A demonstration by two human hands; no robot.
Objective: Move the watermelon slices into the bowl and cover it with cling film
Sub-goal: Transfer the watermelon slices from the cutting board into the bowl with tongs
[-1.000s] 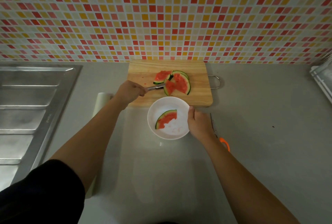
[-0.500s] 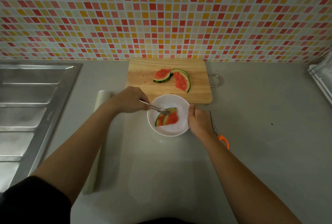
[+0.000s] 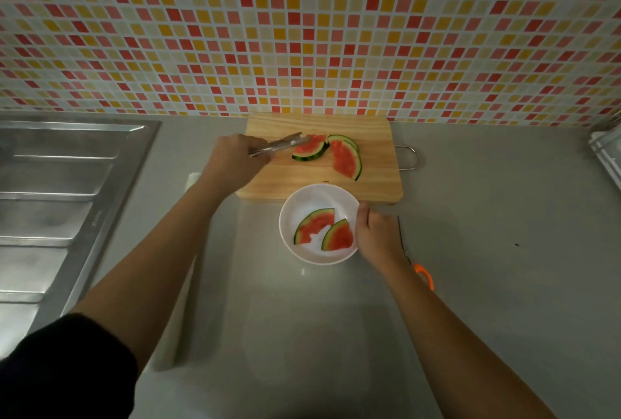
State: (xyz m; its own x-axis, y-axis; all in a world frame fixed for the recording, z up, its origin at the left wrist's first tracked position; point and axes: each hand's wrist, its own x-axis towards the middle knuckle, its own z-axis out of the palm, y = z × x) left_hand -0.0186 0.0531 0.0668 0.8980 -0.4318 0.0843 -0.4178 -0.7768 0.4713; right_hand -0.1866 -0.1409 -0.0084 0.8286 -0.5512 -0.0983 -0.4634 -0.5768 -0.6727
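Note:
A white bowl [image 3: 299, 206] stands on the grey counter just in front of a wooden cutting board [image 3: 376, 180]. Two watermelon slices [image 3: 316, 225] lie in the bowl. On the board lie more slices: one curved slice [image 3: 311, 149] and, to its right, overlapping slices [image 3: 346, 159]. My left hand [image 3: 235, 161] holds metal tongs [image 3: 279, 147] whose tips touch the curved slice. My right hand [image 3: 376, 237] grips the bowl's right rim. A cling film roll [image 3: 193, 180] lies mostly hidden under my left arm.
A steel sink drainboard [image 3: 60, 200] fills the left side. Scissors with an orange handle [image 3: 424, 273] lie right of my right wrist. A tiled wall rises behind the board. A rack edge [image 3: 608, 156] shows at far right.
My left hand let the second slice go in the bowl and moved the tongs back up to the board, onto the curved slice. My right hand stayed on the bowl.

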